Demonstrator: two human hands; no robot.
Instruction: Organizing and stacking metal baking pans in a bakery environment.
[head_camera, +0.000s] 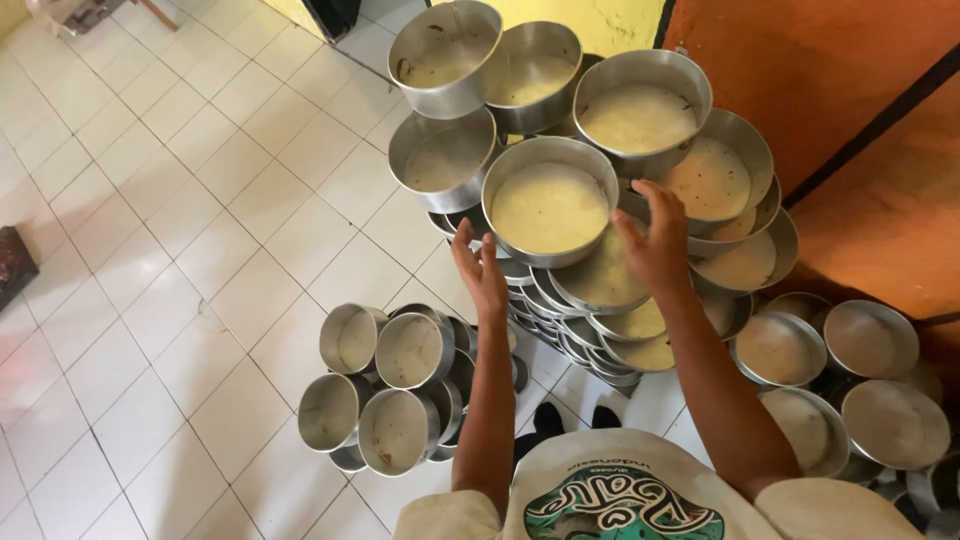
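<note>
A round metal pan (549, 200) filled with pale batter sits on top of a tall stack of like pans. My left hand (481, 268) is at its left rim with fingers spread, just touching or a hair off it. My right hand (654, 240) is at its right rim, fingers apart, against the pan's side. Neither hand lifts anything. More filled pans (640, 110) ring the stack at the same height, and stacked rims (560, 320) show beneath.
A lower pile of filled metal pans (385, 385) stands on the white tiled floor at my left. More pans (870, 340) sit at the right by the orange wall (860, 120). My feet (560, 415) are between the piles.
</note>
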